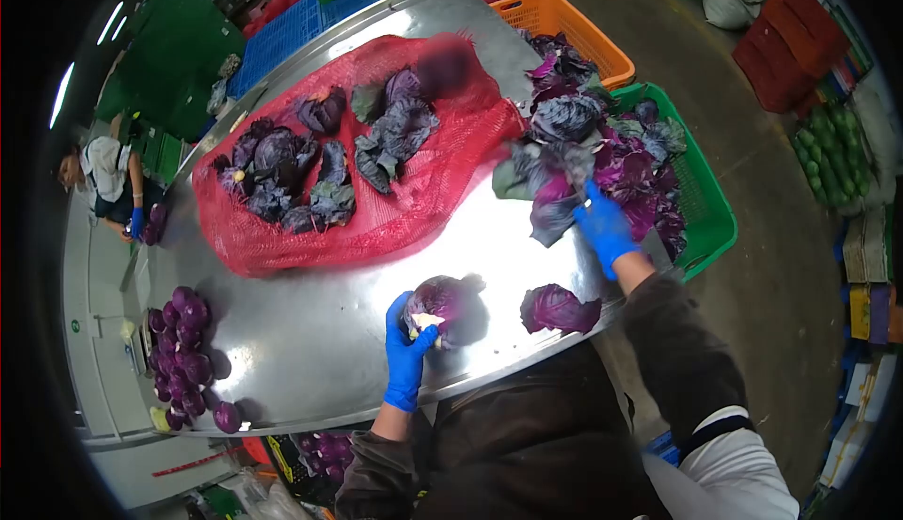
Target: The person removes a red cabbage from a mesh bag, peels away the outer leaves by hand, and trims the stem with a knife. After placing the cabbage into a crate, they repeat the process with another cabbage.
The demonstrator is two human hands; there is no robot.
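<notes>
Our left hand (406,355), in a blue glove, is curled about halfway shut around the near side of a round, purple cabbage head (453,300). The fingers press at its pale stem end. The head rests on the shiny steel table (310,332), just ahead of that hand and close to the near edge.

Our right hand (605,228), also gloved in blue, is stretched forward and to the right. It is closed on a floppy bunch of dark purple outer leaves (553,202) at the table's far-right edge. Just beyond that hand stands a green plastic crate (712,228) heaped with similar leaves. A single torn purple leaf (560,309) lies on the steel between our two hands.

We judge the cabbage head to be dense, firm and fairly heavy. Its waxy skin could slide against glove and steel, and its round body will roll if left loose. A cupped palm round the body, with the fingers anchored at the stem end, looks like the surest hold. The leaves seem light, limp and easy to tear, so they are best pinched near the thick rib.

Ahead of our left hand a red mesh sack (395,219) lies spread flat, carrying dark, leafy cabbages. Far to its left sits a cluster of small glossy purple cabbages (183,351). Another person (108,177) works at the far left.
</notes>
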